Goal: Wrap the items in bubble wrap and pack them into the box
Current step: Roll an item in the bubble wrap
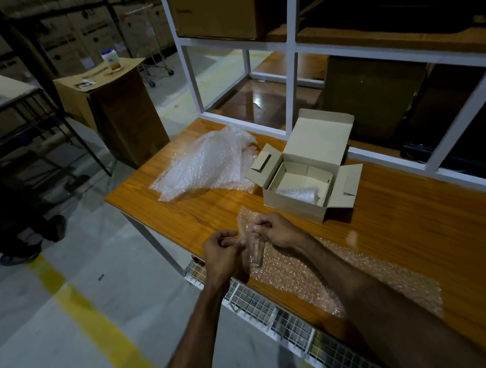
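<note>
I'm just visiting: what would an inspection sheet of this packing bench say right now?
Surface: wooden table, glossy.
Job's things: clear glass standing on a bubble wrap sheet; open cardboard box with a wrapped bundle inside; spare bubble wrap pile.
Clutter: nothing seen.
Hands: left hand and right hand pinch the sheet's edge at the glass.
Cables: nothing seen.
Surroundings: white shelf frame, tall carton with a jar, stacked boxes behind.
</note>
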### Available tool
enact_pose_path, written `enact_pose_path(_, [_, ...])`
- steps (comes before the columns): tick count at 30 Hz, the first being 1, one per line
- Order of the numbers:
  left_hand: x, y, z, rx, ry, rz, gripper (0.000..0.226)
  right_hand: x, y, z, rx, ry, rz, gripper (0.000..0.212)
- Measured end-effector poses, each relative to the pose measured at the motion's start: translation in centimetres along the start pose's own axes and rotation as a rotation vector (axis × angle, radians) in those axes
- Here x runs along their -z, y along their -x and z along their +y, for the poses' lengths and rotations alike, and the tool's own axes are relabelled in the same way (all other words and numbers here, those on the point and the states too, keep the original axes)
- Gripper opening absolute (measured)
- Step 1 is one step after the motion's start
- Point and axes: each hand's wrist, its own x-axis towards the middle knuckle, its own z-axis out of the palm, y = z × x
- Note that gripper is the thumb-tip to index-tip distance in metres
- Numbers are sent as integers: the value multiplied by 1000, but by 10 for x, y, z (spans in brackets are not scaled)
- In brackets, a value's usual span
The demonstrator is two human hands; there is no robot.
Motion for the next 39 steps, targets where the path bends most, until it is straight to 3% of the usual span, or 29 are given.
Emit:
enact_pose_path(10, [-4, 2, -5, -132, -171, -126, 35, 4, 4, 1, 21, 26, 1, 14])
enact_pose_path(16, [-18, 4, -10, -244, -307, 3, 40, 5, 6, 0, 4, 0, 5, 15])
enact_pose_path(25, [-33, 8, -19, -161, -348, 75, 41, 9, 21, 16, -91, -158, 131, 16])
enact_pose_path(29, [-47, 11, -24, -259, -402, 92, 38, 9, 32, 30, -119, -162, 303, 24])
enact_pose_path(32, [-58, 19, -31, -368, -466, 132, 35, 11, 47, 40, -167, -167, 435, 13])
enact_pose_path(35, [-69, 31, -43, -517, -541, 187, 24, 5, 57, 39, -199, -209, 392, 13])
enact_pose_path(39, [-82, 41, -48, -631, -549, 176, 27, -5, 59, 34, -237, -161, 394, 20])
